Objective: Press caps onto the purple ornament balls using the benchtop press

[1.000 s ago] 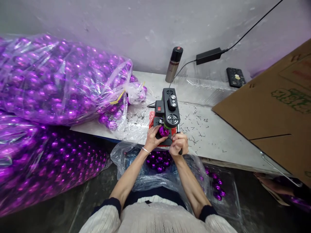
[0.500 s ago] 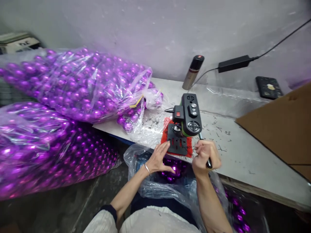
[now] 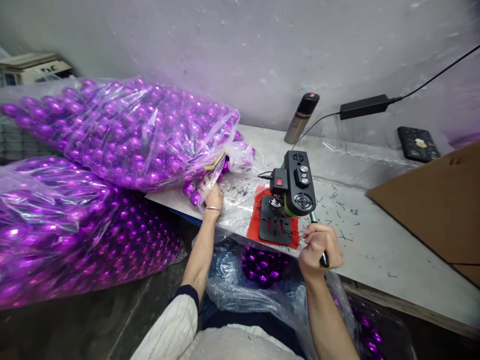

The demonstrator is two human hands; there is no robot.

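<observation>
My right hand [image 3: 320, 250] is wrapped round the black-tipped lever handle [image 3: 313, 218] of a small black press machine [image 3: 300, 180]. The machine's slotted base plate [image 3: 277, 222] lies on a red cloth [image 3: 255, 227] on the table. My left hand [image 3: 213, 196] reaches into the mouth of a clear plastic bag [image 3: 150, 135] full of shiny purple balls. Its fingers are hidden by plastic and balls. More purple balls [image 3: 262, 265] lie in an open clear bag [image 3: 240, 292] at my lap, below the table edge.
A second bag of purple balls [image 3: 86, 240] bulges at the left. Behind the machine stand a spray can [image 3: 301, 119], a black power adapter [image 3: 365, 106] and a black phone [image 3: 417, 143]. Cardboard [image 3: 435, 200] rises at the right. Small dark scraps litter the white table [image 3: 397, 250].
My left hand has moved from beside the base plate, left and away from me, to the tied bag's mouth. My right hand stays on the lever handle.
</observation>
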